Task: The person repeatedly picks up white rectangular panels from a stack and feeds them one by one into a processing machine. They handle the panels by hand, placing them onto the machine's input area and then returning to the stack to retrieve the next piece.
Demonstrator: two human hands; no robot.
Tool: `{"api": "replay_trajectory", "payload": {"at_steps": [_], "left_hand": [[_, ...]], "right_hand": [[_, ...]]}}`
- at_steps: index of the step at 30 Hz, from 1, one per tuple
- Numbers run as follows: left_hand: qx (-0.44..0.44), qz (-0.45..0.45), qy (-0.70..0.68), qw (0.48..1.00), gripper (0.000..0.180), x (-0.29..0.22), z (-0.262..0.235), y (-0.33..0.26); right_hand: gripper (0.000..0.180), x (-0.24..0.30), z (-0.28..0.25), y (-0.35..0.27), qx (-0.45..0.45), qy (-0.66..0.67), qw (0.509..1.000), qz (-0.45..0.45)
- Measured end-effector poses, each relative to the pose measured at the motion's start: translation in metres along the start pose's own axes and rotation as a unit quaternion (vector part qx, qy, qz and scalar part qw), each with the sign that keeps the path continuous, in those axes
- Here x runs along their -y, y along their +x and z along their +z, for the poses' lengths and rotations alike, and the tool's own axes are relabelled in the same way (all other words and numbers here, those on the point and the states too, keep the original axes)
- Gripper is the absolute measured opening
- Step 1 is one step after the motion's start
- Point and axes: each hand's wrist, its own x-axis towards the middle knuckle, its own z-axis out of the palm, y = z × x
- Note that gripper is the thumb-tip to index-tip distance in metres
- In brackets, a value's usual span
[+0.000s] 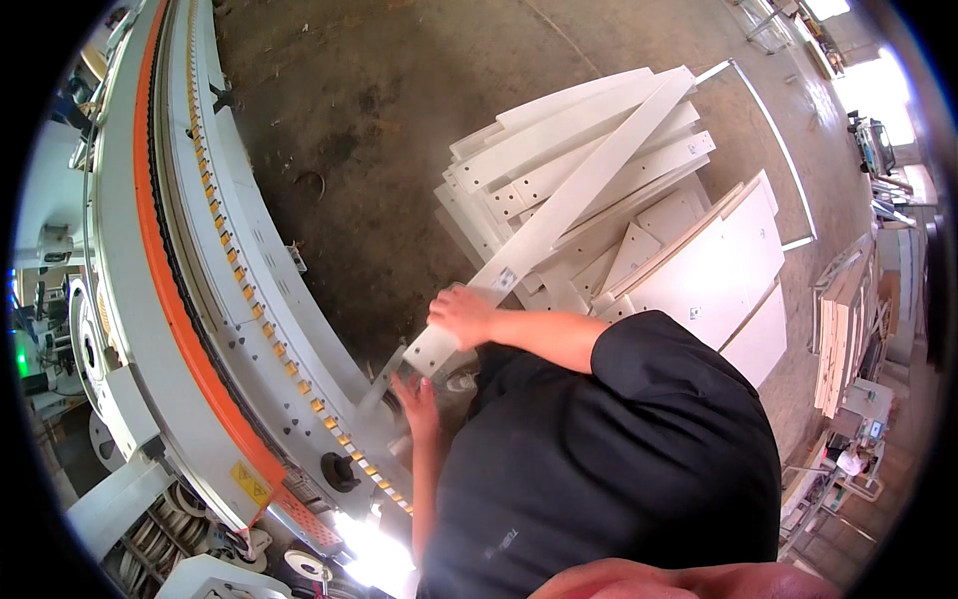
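A long, narrow white board point(569, 200) slants from near my body up over a stack of white panels point(559, 130). Close to its near end, my right hand point(461, 316) is closed around it. Small dark holes and a pale label show on its face near that hand. Just below the same end is my left hand point(417, 401), its fingers stretched out and apart. Its fingertips are at the board's edge; whether they bear any of its weight I cannot tell. A blurred pale strip point(379, 387) shows beside those fingers.
A long machine point(215, 379) with an orange band and a row of yellow pieces curves along my left. More white panels point(699, 270) are piled at the right. Stacked boards point(838, 329) stand farther right, with a person point(851, 461) near them. Brown concrete floor point(349, 130) lies ahead.
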Motion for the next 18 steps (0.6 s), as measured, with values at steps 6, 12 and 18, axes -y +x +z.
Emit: {"api": "replay_trajectory", "payload": {"at_steps": [6,12,18], "left_hand": [[-0.074,0.074,-0.139,0.985,0.075,0.007,-0.020,-0.057],[-0.198,0.121,-0.162,0.959,0.064,0.006,-0.088,-0.122],[-0.381,0.141,-0.332,0.851,0.049,0.028,-0.164,-0.164]], "right_hand": [[0.067,0.101,-0.032,0.004,0.035,0.032,0.996,-0.074],[0.073,0.113,-0.064,0.007,0.162,0.109,0.977,-0.089],[0.070,0.000,-0.106,-0.018,0.338,-0.032,0.938,0.069]]}}
